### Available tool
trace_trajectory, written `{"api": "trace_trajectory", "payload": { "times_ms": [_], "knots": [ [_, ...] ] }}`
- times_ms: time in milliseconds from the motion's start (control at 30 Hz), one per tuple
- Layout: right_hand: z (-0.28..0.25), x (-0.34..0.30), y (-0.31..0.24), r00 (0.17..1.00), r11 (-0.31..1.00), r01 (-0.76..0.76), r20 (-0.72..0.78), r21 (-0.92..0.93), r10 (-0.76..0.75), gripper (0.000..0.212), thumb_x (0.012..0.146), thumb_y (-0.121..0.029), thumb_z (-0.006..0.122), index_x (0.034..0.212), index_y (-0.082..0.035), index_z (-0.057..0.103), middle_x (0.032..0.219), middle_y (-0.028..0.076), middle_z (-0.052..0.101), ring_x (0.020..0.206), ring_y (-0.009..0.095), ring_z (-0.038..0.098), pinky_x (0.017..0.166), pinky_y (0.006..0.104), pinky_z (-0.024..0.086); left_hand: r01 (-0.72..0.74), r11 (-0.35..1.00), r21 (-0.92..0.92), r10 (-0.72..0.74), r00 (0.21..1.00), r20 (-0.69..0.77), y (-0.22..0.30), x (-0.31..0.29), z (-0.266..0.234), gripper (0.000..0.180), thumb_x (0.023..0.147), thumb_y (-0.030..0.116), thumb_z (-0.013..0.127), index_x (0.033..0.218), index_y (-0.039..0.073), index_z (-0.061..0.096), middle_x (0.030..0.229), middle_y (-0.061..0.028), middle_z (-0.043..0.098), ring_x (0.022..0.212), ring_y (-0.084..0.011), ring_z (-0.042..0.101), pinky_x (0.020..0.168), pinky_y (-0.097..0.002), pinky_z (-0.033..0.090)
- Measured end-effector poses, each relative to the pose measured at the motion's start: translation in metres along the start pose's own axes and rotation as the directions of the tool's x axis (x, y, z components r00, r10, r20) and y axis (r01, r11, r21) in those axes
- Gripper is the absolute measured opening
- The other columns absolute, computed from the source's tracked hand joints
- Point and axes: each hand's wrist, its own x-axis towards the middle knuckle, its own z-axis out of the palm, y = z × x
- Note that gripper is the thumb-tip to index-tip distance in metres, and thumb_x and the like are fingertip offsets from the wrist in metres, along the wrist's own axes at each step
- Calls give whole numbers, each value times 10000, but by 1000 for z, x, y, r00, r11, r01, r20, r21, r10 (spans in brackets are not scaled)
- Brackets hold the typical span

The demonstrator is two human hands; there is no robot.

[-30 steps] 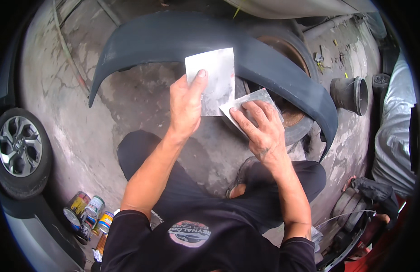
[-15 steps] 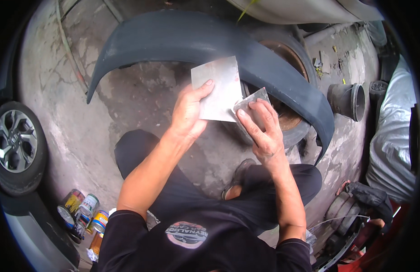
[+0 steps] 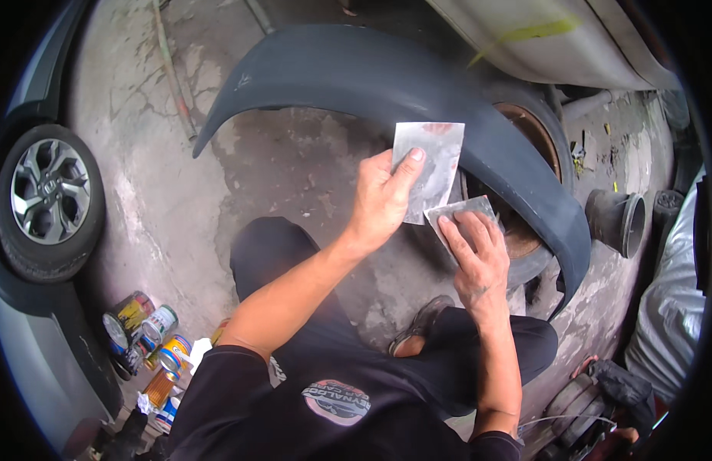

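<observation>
My left hand [image 3: 383,196] is closed on a flat, pale grey rectangular plate [image 3: 442,157], thumb on its upper face. Reddish smears mark the plate's far edge. In my right hand [image 3: 480,265] is a smaller, thin grey spreader [image 3: 457,208], with my fingers pressed flat along its face. Its left corner lies at the plate's lower right edge; whether the two touch I cannot tell. Beyond both hands curves a long dark grey car bumper [image 3: 325,73], whose right part lies over a tyre with a rusty rim [image 3: 529,127].
A parked car's wheel [image 3: 52,203] stands at the left. Several paint cans [image 3: 158,324] are grouped at the lower left. A black pipe piece [image 3: 613,219] and a silver cover [image 3: 671,323] are at the right. A pale car panel [image 3: 540,42] overhangs the far right.
The whole view has shifted, so the bumper and wheel sit farther right. Both hands still hold their pieces; the plate is turned more upright and the spreader is lower against it.
</observation>
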Motion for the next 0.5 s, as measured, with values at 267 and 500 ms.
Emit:
{"api": "trace_trajectory", "payload": {
  "times_ms": [267, 500],
  "knots": [
    [-12, 1, 8, 987, 970, -30, -146, 243, 67, 520, 703, 131, 625, 1185, -29, 738, 1271, 191, 645, 1226, 410, 611, 1019, 483, 516, 116, 978, -173, -111, 993, 40, 8, 8, -4, 378, 1055, 220, 627, 1303, -65, 624, 1245, -98, 685, 1129, -150, 637, 987, -321, 499],
    [-2, -14, 29, 999, 999, -32, 8, -25, 33, 519, 803, 161, 551, 1279, -4, 676, 1252, 228, 644, 1190, 413, 631, 1037, 486, 500, 413, 757, -507, -380, 909, 172, 8, 4, -5, 320, 1015, 92, 622, 1293, -66, 607, 1215, -157, 712, 1074, -248, 718, 967, -406, 570]
  ]
}}
